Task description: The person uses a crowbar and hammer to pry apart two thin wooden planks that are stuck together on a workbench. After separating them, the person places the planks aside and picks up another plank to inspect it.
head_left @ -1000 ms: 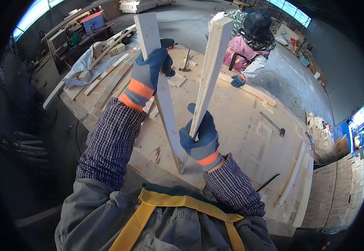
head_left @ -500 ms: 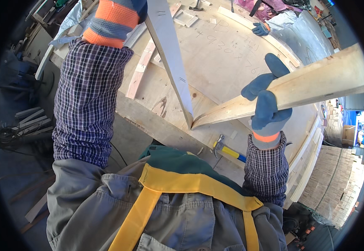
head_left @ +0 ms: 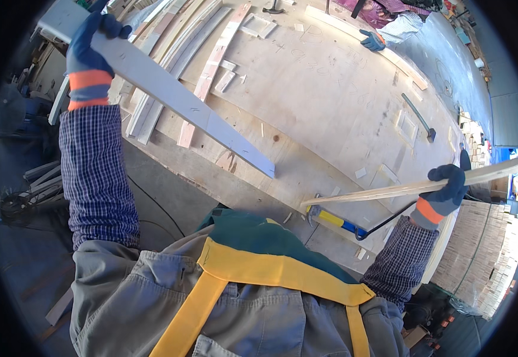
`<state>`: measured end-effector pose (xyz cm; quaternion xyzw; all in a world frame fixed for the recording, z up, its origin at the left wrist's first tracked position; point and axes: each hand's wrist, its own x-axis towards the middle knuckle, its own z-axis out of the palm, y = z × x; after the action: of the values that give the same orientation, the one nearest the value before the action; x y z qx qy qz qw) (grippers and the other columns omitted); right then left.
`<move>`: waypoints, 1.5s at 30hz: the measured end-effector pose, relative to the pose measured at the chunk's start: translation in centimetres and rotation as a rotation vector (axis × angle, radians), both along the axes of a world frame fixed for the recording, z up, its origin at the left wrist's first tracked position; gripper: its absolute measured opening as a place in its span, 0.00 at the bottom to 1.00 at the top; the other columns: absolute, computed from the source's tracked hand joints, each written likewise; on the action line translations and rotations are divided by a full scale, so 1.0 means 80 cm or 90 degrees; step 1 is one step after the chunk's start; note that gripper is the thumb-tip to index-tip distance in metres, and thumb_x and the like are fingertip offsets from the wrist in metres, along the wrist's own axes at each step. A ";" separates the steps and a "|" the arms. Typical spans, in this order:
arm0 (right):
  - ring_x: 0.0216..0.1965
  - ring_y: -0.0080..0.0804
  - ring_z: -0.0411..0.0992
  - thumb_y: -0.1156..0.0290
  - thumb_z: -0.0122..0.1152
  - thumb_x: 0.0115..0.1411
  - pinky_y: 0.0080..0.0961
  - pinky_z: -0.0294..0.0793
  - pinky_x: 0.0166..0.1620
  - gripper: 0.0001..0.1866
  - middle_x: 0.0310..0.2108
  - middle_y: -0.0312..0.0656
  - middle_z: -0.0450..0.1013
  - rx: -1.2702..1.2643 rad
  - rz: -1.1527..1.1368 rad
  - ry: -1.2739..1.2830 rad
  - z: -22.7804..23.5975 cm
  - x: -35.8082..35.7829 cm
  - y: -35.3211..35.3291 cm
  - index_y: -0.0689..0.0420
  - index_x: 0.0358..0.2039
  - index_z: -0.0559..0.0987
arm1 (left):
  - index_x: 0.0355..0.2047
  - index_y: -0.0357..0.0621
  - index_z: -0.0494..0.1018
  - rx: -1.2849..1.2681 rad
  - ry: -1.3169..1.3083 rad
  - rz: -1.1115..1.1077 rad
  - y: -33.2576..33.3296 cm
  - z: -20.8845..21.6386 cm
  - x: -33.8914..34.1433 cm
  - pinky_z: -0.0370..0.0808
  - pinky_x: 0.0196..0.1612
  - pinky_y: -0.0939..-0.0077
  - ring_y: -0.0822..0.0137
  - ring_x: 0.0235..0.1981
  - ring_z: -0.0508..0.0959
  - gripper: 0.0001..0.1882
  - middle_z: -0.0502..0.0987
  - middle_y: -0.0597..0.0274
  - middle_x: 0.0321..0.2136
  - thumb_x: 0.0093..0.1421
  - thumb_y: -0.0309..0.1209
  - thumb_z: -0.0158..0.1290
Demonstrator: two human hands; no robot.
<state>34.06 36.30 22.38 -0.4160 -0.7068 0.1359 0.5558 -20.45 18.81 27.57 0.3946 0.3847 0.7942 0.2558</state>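
Note:
My left hand (head_left: 91,50), in a blue glove with an orange and grey cuff, is closed on the upper end of a long pale wooden board (head_left: 196,114). That board slants down to the right, with its tapered end over the workbench (head_left: 238,128). At the right, my gloved right hand (head_left: 443,193) grips a second wooden board (head_left: 372,194), seen nearly edge-on. Its narrow end lies just above the head of a hammer with a yellow and blue handle (head_left: 337,221). A dark hooked rod (head_left: 387,223) shows between that hammer and my right hand.
Wooden strips (head_left: 178,56) lie side by side at the bench's far left. A dark-handled hammer (head_left: 420,119) and small wood frames lie to the right. A blue glove (head_left: 373,40) sits by plaid cloth at the back. Stacked wood (head_left: 476,256) stands at the right.
The two board ends, touching in a V before, are now apart. My left hand moved left and tipped its board lower; my right hand moved right and down with the other.

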 end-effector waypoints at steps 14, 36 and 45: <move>0.50 0.51 0.69 0.61 0.48 0.62 0.44 0.71 0.54 0.30 0.52 0.58 0.66 -0.236 -0.103 0.562 -0.089 0.194 -0.042 0.56 0.62 0.54 | 0.62 0.39 0.54 -0.105 -0.199 0.095 -0.114 -0.018 -0.027 0.60 0.62 0.59 0.60 0.46 0.73 0.30 0.73 0.49 0.44 0.63 0.39 0.46; 0.65 0.46 0.50 0.51 0.42 0.60 0.44 0.44 0.67 0.37 0.65 0.50 0.51 -0.149 -0.131 0.864 -0.114 0.309 -0.124 0.64 0.63 0.54 | 0.54 0.55 0.64 -0.058 -0.644 0.351 -0.098 -0.372 0.111 0.66 0.54 0.45 0.47 0.50 0.70 0.25 0.68 0.48 0.52 0.62 0.52 0.41; 0.64 0.47 0.53 0.55 0.44 0.61 0.42 0.49 0.67 0.34 0.63 0.48 0.55 -0.222 0.057 0.920 -0.134 0.222 -0.081 0.61 0.63 0.56 | 0.55 0.44 0.64 -0.960 -0.473 -0.281 -0.119 -0.439 0.264 0.71 0.45 0.55 0.50 0.45 0.75 0.31 0.74 0.51 0.49 0.61 0.55 0.41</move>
<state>51.81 29.81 11.65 -0.2757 -0.1498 0.5083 0.8020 0.71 9.28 -7.58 -0.0995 0.6142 0.3371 0.7065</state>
